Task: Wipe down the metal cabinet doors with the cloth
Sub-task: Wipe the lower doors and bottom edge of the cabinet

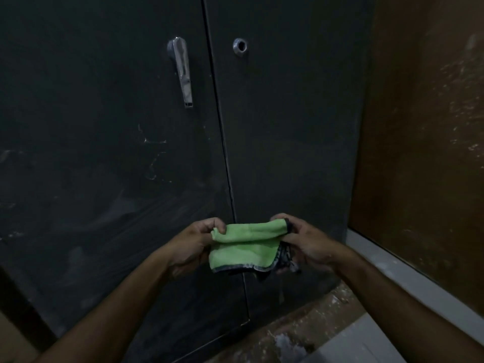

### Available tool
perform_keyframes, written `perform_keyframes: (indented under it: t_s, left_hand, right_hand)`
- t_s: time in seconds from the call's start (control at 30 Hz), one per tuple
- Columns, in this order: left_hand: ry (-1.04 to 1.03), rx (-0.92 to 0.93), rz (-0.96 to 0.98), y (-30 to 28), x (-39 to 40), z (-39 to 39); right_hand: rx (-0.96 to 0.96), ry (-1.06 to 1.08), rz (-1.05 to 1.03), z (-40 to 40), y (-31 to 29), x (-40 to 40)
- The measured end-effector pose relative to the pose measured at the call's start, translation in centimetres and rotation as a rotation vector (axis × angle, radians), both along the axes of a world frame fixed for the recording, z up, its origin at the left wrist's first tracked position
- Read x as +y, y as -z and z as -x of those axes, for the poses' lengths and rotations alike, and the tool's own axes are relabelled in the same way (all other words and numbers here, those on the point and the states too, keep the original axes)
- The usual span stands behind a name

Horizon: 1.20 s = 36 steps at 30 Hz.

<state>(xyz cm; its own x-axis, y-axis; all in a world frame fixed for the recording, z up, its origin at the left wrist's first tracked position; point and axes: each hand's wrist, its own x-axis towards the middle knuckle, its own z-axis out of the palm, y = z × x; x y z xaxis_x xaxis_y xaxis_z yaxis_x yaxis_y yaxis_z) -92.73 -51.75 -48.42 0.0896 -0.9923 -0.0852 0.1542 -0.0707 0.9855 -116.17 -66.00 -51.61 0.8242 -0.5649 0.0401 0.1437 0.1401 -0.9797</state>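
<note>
Cloth: folded green microfibre cloth with dark trim, held in front of the two dark grey metal cabinet doors, touching neither.
Hands: left hand and right hand each pinch one end.
Risk: smears probably remain if the soiled side faces out; the cloth could snag on the chrome lever handle.
Count: one cloth, two doors, one handle, one round metal keyhole.

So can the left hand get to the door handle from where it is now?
Probably yes. Nothing stands between the left hand and the handle above it, but its fingers pinch the cloth, so it must let go first.
</note>
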Motion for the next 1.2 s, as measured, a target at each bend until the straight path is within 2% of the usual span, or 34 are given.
perform_keyframes:
  t_s: [0.1,0.23,0.27,0.33,0.37,0.4,0.47,0.53,0.6,0.7,0.77,0.87,0.93,0.97,1.03,1.1,1.17,1.2]
  left_hand:
    - [0.090,0.020,-0.049,-0.3,0.8,-0.4]
    - [0.204,0.090,-0.056,-1.3,1.5,-0.7]
    - [0.191,0.030,-0.038,-1.3,1.3,-0.5]
    - [0.121,-0.240,0.013,-0.5,0.4,-0.3]
    - [0.080,-0.318,0.037,-0.1,-0.1,-0.2]
    - [0.037,-0.360,0.050,0.1,-0.5,0.0]
    - [0.009,-0.443,0.056,0.4,-0.8,-0.2]
    - [0.070,-0.571,0.068,0.5,-0.6,-0.6]
    - [0.136,-0.677,0.095,0.7,-0.3,-0.4]
    - [0.146,-0.692,0.153,1.1,-0.4,0.7]
    - [0.099,-0.645,0.197,1.0,-0.8,1.4]
    - [-0.021,-0.302,0.160,1.3,-1.6,3.0]
    - [-0.098,-0.138,0.147,2.1,-2.5,4.9]
    - [-0.127,-0.129,0.149,2.6,-3.0,5.9]
    - [-0.168,-0.161,0.168,3.2,-3.3,7.6]
    - [-0.161,-0.363,0.170,3.4,-3.4,7.5]
    - [0.020,-0.622,0.148,2.9,-3.3,6.4]
    - [0.077,-0.690,0.116,2.3,-3.3,5.8]
  right_hand:
    - [-0.005,-0.018,-0.028,0.7,-0.3,0.3]
    - [0.028,-0.123,0.094,1.8,-0.8,-0.6]
    - [0.033,-0.118,0.124,1.7,-0.9,-0.9]
    - [0.044,-0.033,0.240,1.2,-0.9,-0.9]
    - [0.076,0.026,0.309,0.9,-0.6,-1.0]
    - [0.091,0.061,0.354,0.7,-0.5,-0.8]
    - [0.095,0.080,0.315,0.7,-0.3,-1.1]
    - [0.118,0.090,0.306,0.9,-0.1,-1.4]
    - [0.104,0.129,0.381,0.9,0.1,-1.5]
    - [0.022,0.180,0.393,0.5,0.5,-1.3]
    - [-0.109,0.233,0.281,0.4,0.9,-1.0]
    - [-0.398,0.238,-0.249,-0.5,1.5,0.4]
    - [-0.431,0.174,-0.510,-1.8,1.6,2.7]
    - [-0.412,0.188,-0.573,-2.5,1.6,3.6]
    - [-0.415,0.337,-0.613,-4.0,1.7,4.1]
    - [-0.387,0.585,-0.560,-4.8,2.0,3.3]
    - [-0.295,0.808,-0.497,-4.7,2.6,1.7]
    - [-0.229,0.870,-0.444,-4.5,3.0,0.7]
